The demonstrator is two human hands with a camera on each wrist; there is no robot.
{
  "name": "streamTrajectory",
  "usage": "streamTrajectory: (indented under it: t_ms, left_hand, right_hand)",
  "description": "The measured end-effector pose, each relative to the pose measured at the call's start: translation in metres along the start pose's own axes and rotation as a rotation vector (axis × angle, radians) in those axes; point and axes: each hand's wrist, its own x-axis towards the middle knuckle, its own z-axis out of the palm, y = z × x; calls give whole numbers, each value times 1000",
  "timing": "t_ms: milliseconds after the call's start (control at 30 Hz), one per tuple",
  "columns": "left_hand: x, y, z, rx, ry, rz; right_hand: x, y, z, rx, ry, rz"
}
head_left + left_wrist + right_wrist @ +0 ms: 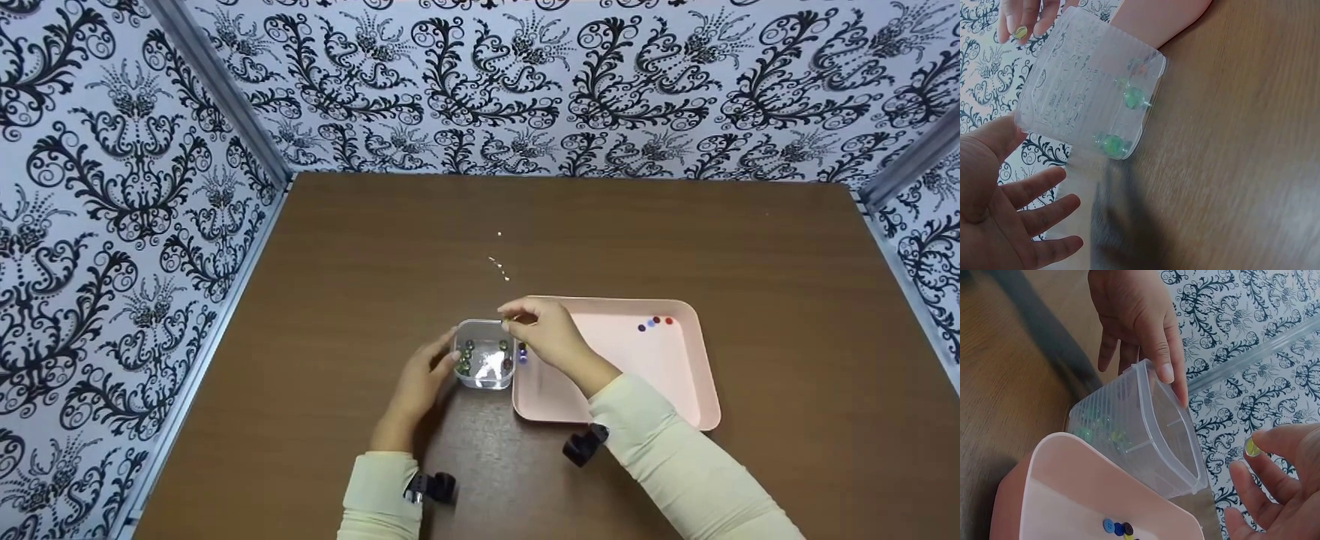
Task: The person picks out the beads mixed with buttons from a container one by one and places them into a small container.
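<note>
My right hand pinches a yellow-green glass marble between thumb and fingertip, above the far right side of a clear plastic container. Several glass marbles, mostly green, lie on the container's bottom. Against the container's left side rests my left hand, its thumb at the rim and its other fingers spread and fairly straight. Just right of the container is a pink tray, close beside it. Blue, dark and yellow buttons lie in the tray near its container side.
More small buttons, red, blue and dark, sit in the tray's far right corner. The brown wooden table reaches back to walls with a black-and-white scroll pattern. Small bright light spots show on the table behind the container.
</note>
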Motion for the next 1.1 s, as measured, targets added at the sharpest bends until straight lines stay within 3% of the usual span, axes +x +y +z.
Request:
streamTrajectory:
  t_ms: [833, 1100]
  left_hand:
    - [1, 0, -2, 2, -16, 6]
    - [-1, 0, -2, 7, -12, 2]
  right_hand:
    - [-2, 0, 15, -81, -58, -50]
    - [-3, 0, 18, -147, -52, -134]
